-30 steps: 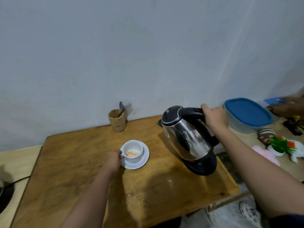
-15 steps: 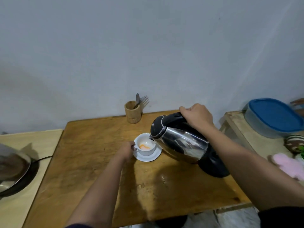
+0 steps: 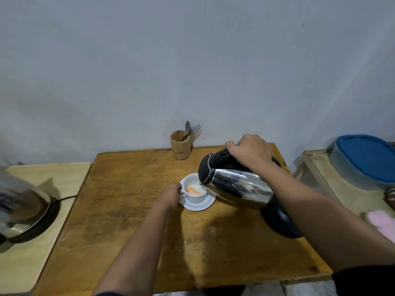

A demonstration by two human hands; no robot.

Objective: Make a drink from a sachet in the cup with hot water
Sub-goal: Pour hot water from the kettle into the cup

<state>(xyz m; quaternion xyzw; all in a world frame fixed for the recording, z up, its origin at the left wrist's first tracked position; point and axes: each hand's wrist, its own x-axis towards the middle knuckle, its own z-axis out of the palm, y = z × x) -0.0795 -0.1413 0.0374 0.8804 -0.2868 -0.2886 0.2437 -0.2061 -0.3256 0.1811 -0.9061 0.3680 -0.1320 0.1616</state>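
Step in hand: pouring hot water. Right hand is clenched round the black handle of the kettle, which is tipped well forward with its spout over the rim of the cup. Left hand has fingers closed on the cup's handle side, steadying it.

Cup sits on a saucer, mid-bench, just left of the kettle. Orange and pale powder shows in the bottom; whether water is flowing yet, can't tell at this size.

To do it well, my read:
- Tip slowly. Small cup, wide spout, so a fast tilt likely overshoots or splashes the powder out.
- Keep the spout close over the rim, aimed at the powder, not at the wall on the left-hand side.
- The left fingers sit near the stream: scald risk. Holding lower, or by the saucer, looks safer.
- Stop short of the rim to leave room for stirring.
- The spoon is in the holder by the wall, beside a fork.

Materials:
- Kettle: polished steel body, conical, mirror-like; black plastic lid and handle. Its black base lies under the right forearm.
- Cup and saucer: glossy white ceramic, smooth, likely slippery when wet.
- Bench: worn wood, stained, matte.
- Holder: rough wooden cylinder.
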